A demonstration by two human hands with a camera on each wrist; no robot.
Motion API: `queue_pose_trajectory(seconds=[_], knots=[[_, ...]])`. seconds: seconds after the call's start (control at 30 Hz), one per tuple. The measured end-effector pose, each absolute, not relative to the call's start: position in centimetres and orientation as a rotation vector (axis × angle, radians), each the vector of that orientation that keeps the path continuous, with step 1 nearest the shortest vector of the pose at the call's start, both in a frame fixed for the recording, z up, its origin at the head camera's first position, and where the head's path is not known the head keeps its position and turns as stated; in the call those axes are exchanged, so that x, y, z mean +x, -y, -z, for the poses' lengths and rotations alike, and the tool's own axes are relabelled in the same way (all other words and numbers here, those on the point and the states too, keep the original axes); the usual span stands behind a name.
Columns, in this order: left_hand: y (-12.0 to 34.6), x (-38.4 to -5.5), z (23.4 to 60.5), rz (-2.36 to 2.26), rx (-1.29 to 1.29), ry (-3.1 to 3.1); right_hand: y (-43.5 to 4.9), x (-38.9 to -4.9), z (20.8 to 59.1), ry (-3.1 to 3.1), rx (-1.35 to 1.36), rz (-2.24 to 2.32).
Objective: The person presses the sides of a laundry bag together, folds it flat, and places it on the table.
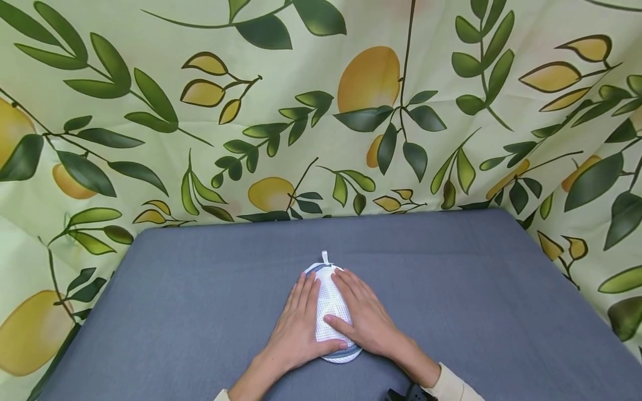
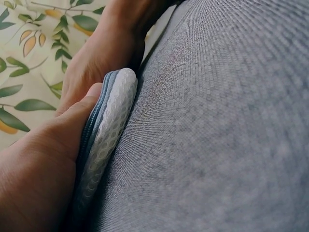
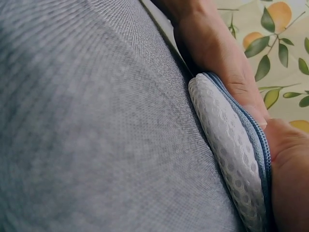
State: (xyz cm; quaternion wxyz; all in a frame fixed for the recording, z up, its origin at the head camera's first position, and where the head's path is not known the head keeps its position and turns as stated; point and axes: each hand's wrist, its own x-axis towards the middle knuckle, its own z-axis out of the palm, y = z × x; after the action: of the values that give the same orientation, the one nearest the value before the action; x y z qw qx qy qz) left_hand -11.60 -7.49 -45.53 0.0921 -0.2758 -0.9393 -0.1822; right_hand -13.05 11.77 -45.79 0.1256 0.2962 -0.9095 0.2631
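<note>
A white mesh laundry bag with a blue zipper edge lies on the grey cloth surface, a small white loop sticking up at its far end. My left hand rests flat along its left side, fingers straight. On the right side lies my right hand, fingers extended and thumb across the mesh. Both wrist views show the bag's near end from the side, with the blue zipper running above the thick white mesh. Whatever is inside the bag is hidden.
The grey padded surface spreads out on all sides of the bag. Behind it and along both sides hangs a cream cloth printed with lemons and leaves. A dark device sits by the right wrist.
</note>
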Motion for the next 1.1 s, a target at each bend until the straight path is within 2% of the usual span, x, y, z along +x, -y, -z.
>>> queue_pose_trajectory(seconds=[0.6, 1.1], knots=[[7.7, -12.8, 46.1, 0.636, -0.802, 2.693, -11.6, -14.0, 45.8, 2.622, 0.832, -0.787], [8.3, -13.4, 45.2, 0.675, -0.808, 2.62, -11.9, -14.3, 44.8, 2.563, 0.846, -0.858]])
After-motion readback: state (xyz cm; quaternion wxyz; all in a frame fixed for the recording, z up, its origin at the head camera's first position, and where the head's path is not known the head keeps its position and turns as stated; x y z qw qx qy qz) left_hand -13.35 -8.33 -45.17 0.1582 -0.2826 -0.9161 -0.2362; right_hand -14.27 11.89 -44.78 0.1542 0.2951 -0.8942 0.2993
